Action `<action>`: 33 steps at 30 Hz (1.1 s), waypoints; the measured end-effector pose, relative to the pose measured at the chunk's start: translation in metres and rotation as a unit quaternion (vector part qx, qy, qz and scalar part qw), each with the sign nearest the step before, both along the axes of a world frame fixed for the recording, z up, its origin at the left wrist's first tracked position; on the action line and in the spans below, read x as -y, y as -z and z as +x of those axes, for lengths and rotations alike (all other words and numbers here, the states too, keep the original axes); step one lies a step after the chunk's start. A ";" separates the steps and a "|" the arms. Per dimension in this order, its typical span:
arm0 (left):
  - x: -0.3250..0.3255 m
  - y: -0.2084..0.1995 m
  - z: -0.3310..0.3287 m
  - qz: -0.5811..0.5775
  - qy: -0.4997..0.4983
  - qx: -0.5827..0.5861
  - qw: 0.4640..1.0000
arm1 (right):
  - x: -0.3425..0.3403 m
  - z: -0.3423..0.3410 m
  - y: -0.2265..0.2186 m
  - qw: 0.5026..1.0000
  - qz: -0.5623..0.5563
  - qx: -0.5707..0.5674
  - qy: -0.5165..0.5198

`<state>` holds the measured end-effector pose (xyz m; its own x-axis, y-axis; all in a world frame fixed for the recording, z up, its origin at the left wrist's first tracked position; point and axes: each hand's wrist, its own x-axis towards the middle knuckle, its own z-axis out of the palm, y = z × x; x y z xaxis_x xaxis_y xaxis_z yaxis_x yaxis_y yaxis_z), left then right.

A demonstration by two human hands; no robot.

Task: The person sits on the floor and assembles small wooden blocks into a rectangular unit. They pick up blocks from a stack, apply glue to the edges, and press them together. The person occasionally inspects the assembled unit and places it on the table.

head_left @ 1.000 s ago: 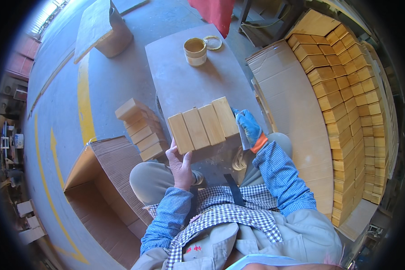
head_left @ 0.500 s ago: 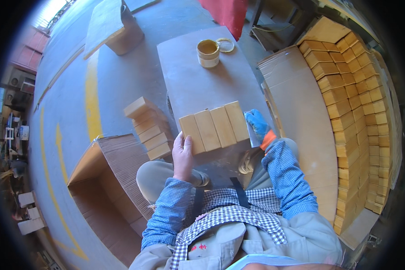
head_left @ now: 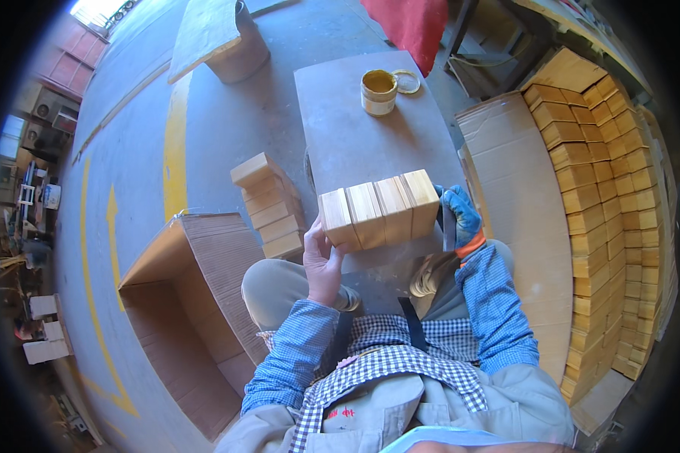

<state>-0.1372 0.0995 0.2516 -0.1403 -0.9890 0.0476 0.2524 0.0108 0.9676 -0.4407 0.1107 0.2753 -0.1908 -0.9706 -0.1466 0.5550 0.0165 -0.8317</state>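
A row of several pale wooden blocks point(head_left: 378, 211) stands side by side at the near end of a grey board-topped table point(head_left: 340, 128). My bare left hand point(head_left: 323, 260) grips the row's left end, thumb on the near side. At the opposite end is my right hand point(head_left: 461, 215), in a blue glove with an orange cuff. Its fingers are closed around a thin, flat grey piece point(head_left: 449, 229), upright beside the last block; its exact kind cannot be made out. Between them, both hands hold the blocks tilted, with a lighter face showing.
An open tin point(head_left: 378, 94) of yellow-brown stuff stands farther up the table, its lid point(head_left: 406, 81) beside it. More blocks point(head_left: 270, 208) are stacked left of the table. An open cardboard box point(head_left: 196, 302) sits lower left; a big carton point(head_left: 506, 166) at right holds many stacked blocks.
The row of blocks has been tipped, so lighter faces now show. My left thumb has shifted to the near side. The whole view has slid slightly to the right.
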 end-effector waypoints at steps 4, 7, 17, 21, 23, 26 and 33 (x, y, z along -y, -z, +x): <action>-0.008 0.000 -0.003 -0.049 -0.012 0.011 0.999 | -0.005 0.002 0.003 0.999 0.029 -0.019 0.036; -0.011 -0.004 -0.006 -0.048 -0.012 0.016 0.999 | -0.008 0.002 0.002 0.992 -0.001 -0.121 0.032; -0.027 0.006 -0.011 -0.013 -0.020 0.010 1.000 | -0.015 0.001 0.002 0.983 -0.025 -0.182 0.012; -0.031 0.011 -0.008 0.030 -0.023 0.031 0.999 | -0.016 0.002 0.001 0.982 -0.005 -0.187 0.014; -0.032 0.011 -0.007 0.046 -0.002 0.011 0.999 | -0.016 0.001 0.000 0.927 -0.054 -0.369 0.020; -0.034 0.007 -0.006 0.056 0.006 0.037 0.998 | -0.016 0.001 0.000 0.958 -0.026 -0.284 0.023; -0.038 -0.015 -0.001 0.071 0.041 0.022 0.996 | -0.011 0.001 0.019 0.994 0.072 -0.058 0.051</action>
<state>-0.1377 0.1373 0.2666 -0.2203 -0.9704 -0.0992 0.2042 -0.1453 0.9681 -0.4400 0.1221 0.2563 -0.3104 -0.9161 -0.2539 0.4597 0.0891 -0.8836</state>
